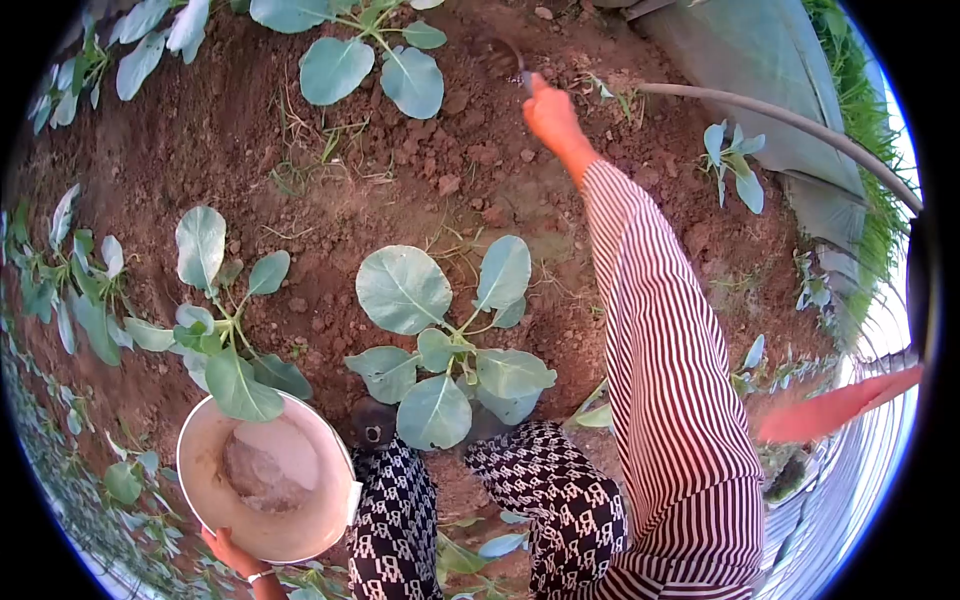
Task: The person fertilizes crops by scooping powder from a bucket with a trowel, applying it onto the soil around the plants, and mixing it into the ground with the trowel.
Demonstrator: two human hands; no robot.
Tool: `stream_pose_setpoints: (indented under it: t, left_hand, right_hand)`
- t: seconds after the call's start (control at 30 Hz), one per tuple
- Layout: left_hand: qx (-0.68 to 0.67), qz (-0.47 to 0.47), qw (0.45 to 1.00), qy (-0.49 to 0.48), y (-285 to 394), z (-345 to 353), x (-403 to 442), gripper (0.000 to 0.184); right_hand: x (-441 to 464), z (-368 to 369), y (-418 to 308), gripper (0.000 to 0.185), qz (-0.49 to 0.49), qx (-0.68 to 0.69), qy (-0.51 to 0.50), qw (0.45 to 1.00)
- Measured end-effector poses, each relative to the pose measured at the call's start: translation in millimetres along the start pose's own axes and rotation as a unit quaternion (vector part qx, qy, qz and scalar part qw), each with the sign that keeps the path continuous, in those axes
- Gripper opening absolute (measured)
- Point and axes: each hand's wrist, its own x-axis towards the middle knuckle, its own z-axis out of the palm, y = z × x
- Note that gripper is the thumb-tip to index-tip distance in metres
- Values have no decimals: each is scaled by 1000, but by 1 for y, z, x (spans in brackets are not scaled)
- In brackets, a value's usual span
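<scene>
My right hand (556, 118) stretches far forward, its fingers wrapped round the handle of a sickle (522, 66). The tool's thin curved blade is at the brown soil, blurred at its tip. At the lower left, my left hand (232, 553) grips the rim of a pale bucket (335, 450), which leans toward me. White powdery or granular stuff (275, 455) lies in the bottom of it. A leafy plant (240, 385) hangs one leaf over the bucket's far rim. Another broad-leaved plant (435, 350) grows just in front of my knees.
More plants stand at the top (370, 70) and left (85, 280). Small seedlings (735, 165) grow on the right. A bent pipe (780, 110) arches beside plastic sheeting (760, 60). A red strip (840, 405) juts in at the right edge.
</scene>
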Motion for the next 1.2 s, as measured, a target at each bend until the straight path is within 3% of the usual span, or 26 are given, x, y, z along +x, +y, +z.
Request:
stream_pose_setpoints:
  t: [0.1,0.2,0.27,0.37,0.47,0.5,0.57,0.6,0.63,0.67,0.73,0.8,0.87,0.93,1.0,1.2]
  left_hand:
    - [78,40,996,30,-5,-3,8,43]
    - [-1,6,1000,6,-4,-7,14,43]
    - [-31,-15,999,3,5,-4,11,45]
    - [-17,-18,1000,-11,-8,-18,19,44]
    - [3,7,1000,1,0,-7,17,41]
    - [-7,2,1000,-4,-1,-6,15,40]
    - [15,11,1000,-5,-2,-10,13,37]
    - [4,1,1000,-22,-3,-12,12,36]
    - [3,5,1000,-9,-3,-9,10,37]
    - [3,10,1000,3,-3,-8,7,37]
    - [1,6,1000,3,-2,-5,5,38]
    - [3,3,1000,-1,-5,-7,3,39]
    - [12,4,1000,-17,-4,-8,8,39]
    - [-15,-5,1000,16,4,1,4,39]
    - [-20,-4,1000,22,7,-1,5,39]
    - [-20,-3,1000,4,-13,-13,9,42]
  right_hand:
    - [10,6,-4,47,38,33,155,987]
    - [39,-17,12,38,49,0,256,966]
    - [62,-16,25,41,51,11,221,974]
    - [57,18,9,49,45,-51,87,994]
    - [9,-8,5,49,12,-32,86,996]
    - [-3,-3,21,51,-53,-21,108,992]
    - [-54,-13,-3,49,-51,134,126,982]
    - [-75,-17,-17,44,78,322,14,944]
    - [-94,-23,-31,38,204,488,-98,843]
    - [-110,-35,-50,27,248,590,-189,745]
    - [-114,-10,-53,29,300,714,-349,528]
    - [-103,22,-69,34,344,739,-435,383]
    - [-79,45,-84,42,407,753,-390,340]
    - [-39,39,-74,52,495,765,-321,258]
    - [-17,21,-65,56,479,757,-310,317]
    - [-8,-14,-35,50,413,781,-280,376]
